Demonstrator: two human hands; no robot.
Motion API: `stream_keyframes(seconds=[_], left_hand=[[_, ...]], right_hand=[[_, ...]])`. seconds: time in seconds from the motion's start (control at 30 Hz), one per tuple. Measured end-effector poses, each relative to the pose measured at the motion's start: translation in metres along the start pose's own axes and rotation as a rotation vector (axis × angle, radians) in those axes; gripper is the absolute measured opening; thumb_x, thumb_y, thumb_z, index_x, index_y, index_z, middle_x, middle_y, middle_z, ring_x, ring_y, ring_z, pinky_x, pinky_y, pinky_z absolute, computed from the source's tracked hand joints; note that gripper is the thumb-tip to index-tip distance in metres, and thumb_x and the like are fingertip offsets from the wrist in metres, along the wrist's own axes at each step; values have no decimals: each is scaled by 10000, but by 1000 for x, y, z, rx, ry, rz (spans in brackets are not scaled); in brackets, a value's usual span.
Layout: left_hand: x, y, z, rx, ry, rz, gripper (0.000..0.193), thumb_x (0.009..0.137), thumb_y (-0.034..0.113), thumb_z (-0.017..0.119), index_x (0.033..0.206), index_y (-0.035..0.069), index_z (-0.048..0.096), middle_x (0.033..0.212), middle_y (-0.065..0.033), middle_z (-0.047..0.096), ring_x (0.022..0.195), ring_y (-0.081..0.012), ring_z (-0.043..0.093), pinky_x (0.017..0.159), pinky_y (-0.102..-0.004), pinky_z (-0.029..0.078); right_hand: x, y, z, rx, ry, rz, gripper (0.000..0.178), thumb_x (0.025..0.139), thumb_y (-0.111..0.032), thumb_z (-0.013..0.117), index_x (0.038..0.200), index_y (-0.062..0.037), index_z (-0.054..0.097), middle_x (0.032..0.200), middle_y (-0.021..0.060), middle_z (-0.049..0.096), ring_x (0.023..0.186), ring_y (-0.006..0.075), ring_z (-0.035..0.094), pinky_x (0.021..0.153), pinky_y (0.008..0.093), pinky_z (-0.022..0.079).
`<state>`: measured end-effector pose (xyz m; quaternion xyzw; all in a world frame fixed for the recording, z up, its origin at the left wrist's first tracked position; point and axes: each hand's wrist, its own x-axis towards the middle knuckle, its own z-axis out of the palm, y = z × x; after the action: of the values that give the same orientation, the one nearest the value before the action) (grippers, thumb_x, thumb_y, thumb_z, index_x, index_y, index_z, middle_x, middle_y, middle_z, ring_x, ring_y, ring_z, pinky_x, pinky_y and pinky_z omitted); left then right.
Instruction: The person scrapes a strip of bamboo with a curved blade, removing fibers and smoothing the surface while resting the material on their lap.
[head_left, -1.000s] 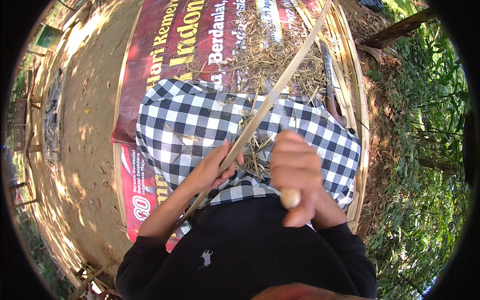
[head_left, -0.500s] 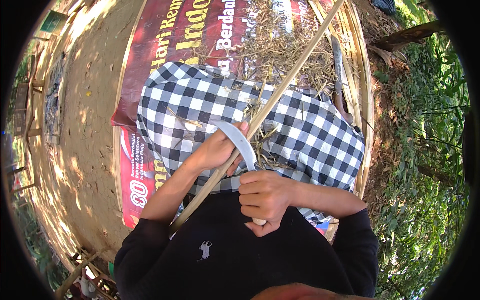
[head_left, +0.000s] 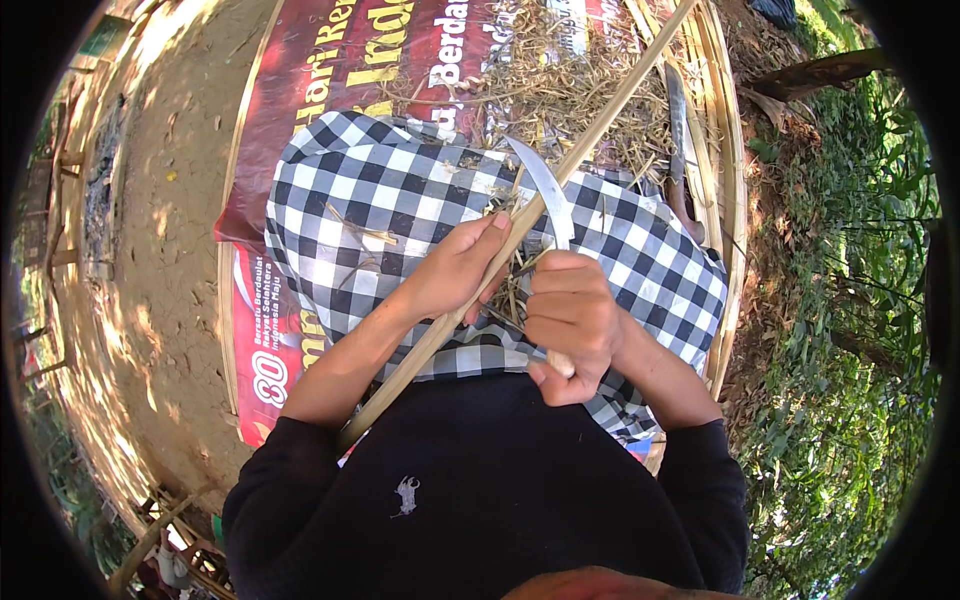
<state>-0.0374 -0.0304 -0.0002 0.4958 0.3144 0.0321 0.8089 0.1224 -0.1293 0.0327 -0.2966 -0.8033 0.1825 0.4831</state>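
Bamboo stick (head_left: 520, 215) slants across my checked lap cloth (head_left: 380, 200), left hand (head_left: 455, 270) clamped round it; right hand (head_left: 570, 320) fisted on knife (head_left: 548, 190). Risk, I judge: blade slipping toward left fingers.

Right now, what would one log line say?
left hand: grips bamboo strip | right hand: grips curved knife | blade on strip | over checkered cloth

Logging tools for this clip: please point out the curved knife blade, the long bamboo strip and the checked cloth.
curved knife blade (head_left: 545, 190), head view, on the flat of the blade above the strip.
long bamboo strip (head_left: 620, 100), head view, on its upper stretch.
checked cloth (head_left: 340, 210), head view, on the bare part left of the hands.
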Motion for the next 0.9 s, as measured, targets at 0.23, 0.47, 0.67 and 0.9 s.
stream_keyframes(seconds=[0.23, 0.47, 0.67, 0.9], left_hand=[[7, 0, 1, 49, -45, -9, 417, 1103, 386, 286, 985, 46, 497, 552, -20, 481, 342, -107, 448, 321, -251, 376], [23, -11, -12, 36, -45, -8, 437, 1097, 403, 299, 913, 56, 492, 557, -3, 456, 365, -97, 434, 318, -246, 380], [19, -5, -7, 64, -106, 8, 457, 1095, 431, 287, 915, 59, 482, 566, -4, 452, 363, -88, 425, 321, -231, 380], [27, -12, -4, 75, -80, 3, 467, 1097, 425, 269, 941, 41, 484, 569, -11, 459, 362, -95, 430, 322, -236, 382]], right_hand=[[-10, 17, -19, -130, -90, 19, 214, 466, -214, 588, 515, -99, 414, 527, 61, 388, 472, 263, 414, 495, 365, 350], [-18, 14, -7, -73, -129, 37, 245, 472, -232, 599, 506, -91, 401, 527, 61, 385, 498, 270, 420, 519, 364, 359], [-13, -3, 10, 22, -113, 40, 241, 442, -229, 587, 517, -93, 402, 528, 61, 384, 484, 271, 399, 503, 376, 321], [-14, 13, -5, -46, -44, 55, 239, 430, -228, 580, 512, -101, 395, 530, 68, 387, 493, 279, 404, 519, 370, 348]])
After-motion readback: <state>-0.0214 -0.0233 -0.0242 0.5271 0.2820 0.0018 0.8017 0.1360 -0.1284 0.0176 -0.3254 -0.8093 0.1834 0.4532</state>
